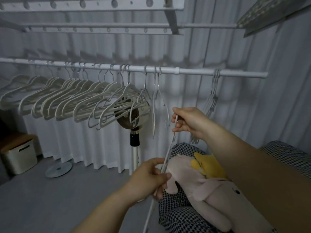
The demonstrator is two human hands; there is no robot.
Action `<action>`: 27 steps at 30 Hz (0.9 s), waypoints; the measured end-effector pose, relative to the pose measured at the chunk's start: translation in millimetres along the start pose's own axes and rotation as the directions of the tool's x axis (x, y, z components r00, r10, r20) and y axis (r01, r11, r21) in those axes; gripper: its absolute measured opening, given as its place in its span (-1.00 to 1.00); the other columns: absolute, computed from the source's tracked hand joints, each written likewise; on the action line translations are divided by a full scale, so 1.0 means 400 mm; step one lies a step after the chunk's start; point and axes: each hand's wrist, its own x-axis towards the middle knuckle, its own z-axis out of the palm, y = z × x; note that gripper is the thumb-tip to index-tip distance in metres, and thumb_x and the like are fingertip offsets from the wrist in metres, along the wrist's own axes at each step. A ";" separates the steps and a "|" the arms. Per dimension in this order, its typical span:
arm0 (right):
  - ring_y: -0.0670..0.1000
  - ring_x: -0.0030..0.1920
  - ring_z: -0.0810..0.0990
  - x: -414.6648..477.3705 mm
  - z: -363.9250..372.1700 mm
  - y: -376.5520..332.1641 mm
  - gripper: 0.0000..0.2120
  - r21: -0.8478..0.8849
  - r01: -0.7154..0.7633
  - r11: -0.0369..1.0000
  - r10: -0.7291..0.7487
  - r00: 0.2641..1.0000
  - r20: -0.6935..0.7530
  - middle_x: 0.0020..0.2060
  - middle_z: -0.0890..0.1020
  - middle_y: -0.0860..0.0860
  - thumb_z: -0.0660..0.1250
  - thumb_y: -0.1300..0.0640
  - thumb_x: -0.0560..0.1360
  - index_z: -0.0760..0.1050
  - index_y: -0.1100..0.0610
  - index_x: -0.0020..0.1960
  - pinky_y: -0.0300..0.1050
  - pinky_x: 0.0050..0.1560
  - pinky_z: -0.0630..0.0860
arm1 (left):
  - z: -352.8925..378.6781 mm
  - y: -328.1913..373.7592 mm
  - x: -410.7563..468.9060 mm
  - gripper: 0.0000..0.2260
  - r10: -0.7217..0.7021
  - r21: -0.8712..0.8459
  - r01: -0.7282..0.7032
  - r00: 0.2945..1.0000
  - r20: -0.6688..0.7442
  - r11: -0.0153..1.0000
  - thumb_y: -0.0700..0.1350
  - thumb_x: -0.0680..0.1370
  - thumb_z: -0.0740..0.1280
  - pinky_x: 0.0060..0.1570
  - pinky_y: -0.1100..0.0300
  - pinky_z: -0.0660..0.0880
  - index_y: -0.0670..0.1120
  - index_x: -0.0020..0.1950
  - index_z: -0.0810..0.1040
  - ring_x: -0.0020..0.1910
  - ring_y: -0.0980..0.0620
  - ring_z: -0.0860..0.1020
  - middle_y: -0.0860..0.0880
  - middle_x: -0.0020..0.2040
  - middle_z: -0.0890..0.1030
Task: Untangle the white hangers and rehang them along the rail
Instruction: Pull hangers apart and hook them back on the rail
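The right hand (191, 121) pinches the upper end of a thin white hanger (168, 152), thumb and fingers curled round it. Lower down the same piece, the left hand (148, 177) grips it with curled fingers and the thumb pressed across. The hanger is seen edge-on, a slim slanted line between the two hands, so its shape is hard to read, as is whether it is one hanger or several stacked. Below the left hand it runs on and is cut off by the bottom edge.

Just beyond the right hand's fingertips hang two thin hangers (158, 98), their hooks on the rail (193, 71) above the grip. To the right of the upper grip, partly hidden behind the right wrist, a tight bunch of hangers (212, 95) hangs from the same rail. Up and to the left of the grip a long row of hangers (75, 101) crowds the rail, overlapping and blurred together — individual ones cannot be counted. A standing fan (133, 113) is partly covered by that row.

Right under the held hanger lie a pink plush toy (193, 179) and a yellow one (207, 165) on a checked cushion (181, 148), largely hidden by the right forearm. Far left of the grip a storage box (20, 157) sits on the floor by the white curtain (84, 140) — high above, a drying rack (101, 5) is cut by the top edge
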 end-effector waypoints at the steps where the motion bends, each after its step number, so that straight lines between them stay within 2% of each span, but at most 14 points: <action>1: -0.16 -0.67 0.37 0.014 -0.010 0.004 -0.73 0.008 -0.009 1.000 0.009 1.000 -0.001 -0.40 0.45 0.09 0.19 0.16 0.57 0.41 0.22 -0.29 -0.22 -0.48 0.58 | 0.002 0.000 0.016 -0.79 0.003 -0.008 -0.003 1.000 -0.014 1.000 -0.25 0.54 0.25 -0.64 0.34 0.32 -0.01 0.10 0.38 -0.69 0.15 0.40 0.03 -0.61 0.49; 5: -0.14 -0.66 0.39 0.077 -0.054 0.017 -0.74 -0.056 -0.039 0.998 0.038 0.999 -0.028 -0.38 0.47 0.10 0.19 0.13 0.56 0.43 0.22 -0.26 -0.22 -0.49 0.57 | 0.005 0.010 0.084 -0.82 -0.008 -0.043 0.006 0.999 -0.053 0.999 -0.24 0.58 0.17 -0.69 0.39 0.22 0.03 -0.01 0.44 -0.75 0.16 0.30 0.04 -0.69 0.39; 8: -0.09 -0.57 0.42 0.137 -0.097 0.022 -0.70 -0.255 0.010 0.967 -0.043 0.991 -0.126 -0.40 0.48 0.07 0.19 0.11 0.56 0.45 0.19 -0.30 -0.24 -0.50 0.51 | 0.015 0.023 0.140 -0.84 -0.026 -0.076 0.023 0.999 -0.040 0.997 -0.23 0.59 0.13 -0.69 0.40 0.20 -0.05 0.08 0.45 -0.75 0.15 0.28 0.04 -0.67 0.38; 9: -0.06 -0.50 0.43 0.158 -0.117 0.023 -0.69 -0.397 0.060 0.916 -0.136 0.977 -0.166 -0.40 0.50 0.07 0.18 0.11 0.56 0.47 0.19 -0.32 -0.23 -0.45 0.47 | 0.020 0.027 0.160 -0.81 -0.029 -0.084 0.026 0.999 -0.036 0.996 -0.23 0.60 0.13 -0.69 0.40 0.21 -0.10 0.17 0.42 -0.75 0.15 0.29 0.04 -0.67 0.38; 11: 0.01 -0.29 0.48 0.194 -0.157 0.025 -0.71 -0.704 0.144 0.696 -0.366 0.914 -0.175 -0.28 0.59 0.11 0.19 0.11 0.55 0.55 0.23 -0.23 -0.15 -0.26 0.41 | 0.034 0.037 0.202 -0.72 -0.026 -0.099 0.022 0.999 -0.034 0.995 -0.24 0.60 0.12 -0.68 0.39 0.23 -0.17 0.31 0.34 -0.75 0.14 0.30 0.03 -0.67 0.39; 12: 0.05 -0.13 0.50 0.208 -0.176 0.025 -0.75 -0.808 0.155 0.568 -0.452 0.879 -0.149 -0.15 0.62 0.13 0.20 0.11 0.54 0.59 0.23 -0.12 -0.13 -0.11 0.38 | 0.041 0.045 0.223 -0.70 -0.020 -0.107 0.015 0.999 -0.040 0.994 -0.24 0.60 0.12 -0.69 0.39 0.23 -0.19 0.33 0.32 -0.75 0.14 0.31 0.02 -0.67 0.40; 14: 0.11 0.20 0.40 0.230 -0.212 0.018 -0.76 -0.922 0.141 0.361 -0.534 0.842 -0.080 0.14 0.56 0.12 0.21 0.14 0.53 0.55 0.19 0.12 -0.13 0.17 0.26 | 0.052 0.066 0.264 -0.70 0.001 -0.123 -0.009 0.998 -0.066 0.992 -0.25 0.60 0.12 -0.69 0.38 0.24 -0.21 0.33 0.33 -0.76 0.14 0.31 0.02 -0.67 0.39; 16: 0.09 0.35 0.26 0.249 -0.246 0.003 -0.68 -0.952 0.137 0.273 -0.573 0.818 -0.047 0.31 0.41 0.10 0.21 0.16 0.52 0.44 0.16 0.26 -0.16 0.30 0.11 | 0.058 0.089 0.302 -0.69 0.037 -0.130 -0.052 0.993 -0.116 0.990 -0.25 0.60 0.12 -0.69 0.39 0.24 -0.22 0.35 0.32 -0.76 0.13 0.31 0.02 -0.68 0.38; 20: 0.09 0.49 0.05 0.285 -0.314 -0.044 -0.51 -0.969 0.132 0.208 -0.677 0.734 -0.045 0.48 0.13 0.11 0.21 0.22 0.51 0.24 0.17 0.42 -0.11 0.46 -0.11 | 0.063 0.146 0.366 -0.68 0.144 -0.095 -0.166 0.968 -0.206 0.982 -0.26 0.59 0.12 -0.69 0.39 0.26 -0.25 0.35 0.30 -0.75 0.13 0.33 0.00 -0.69 0.39; 24: 0.06 0.51 -0.03 0.327 -0.382 -0.086 -0.43 -0.989 0.063 0.134 -0.664 0.747 -0.042 0.51 0.02 0.08 0.19 0.16 0.53 0.07 0.15 0.48 -0.07 0.48 -0.21 | 0.082 0.211 0.434 -0.69 0.229 -0.070 -0.251 0.944 -0.238 0.965 -0.26 0.59 0.13 -0.67 0.38 0.28 -0.18 0.34 0.33 -0.73 0.14 0.34 0.01 -0.68 0.40; 27: 0.04 0.51 -0.01 0.352 -0.420 -0.092 -0.42 -0.990 0.017 0.143 -0.617 0.783 -0.076 0.52 0.02 0.05 0.18 0.13 0.54 0.02 0.14 0.49 -0.05 0.47 -0.22 | 0.103 0.246 0.482 -0.68 0.260 -0.063 -0.282 0.935 -0.243 0.957 -0.25 0.59 0.13 -0.67 0.37 0.28 -0.22 0.35 0.33 -0.73 0.14 0.34 0.02 -0.68 0.41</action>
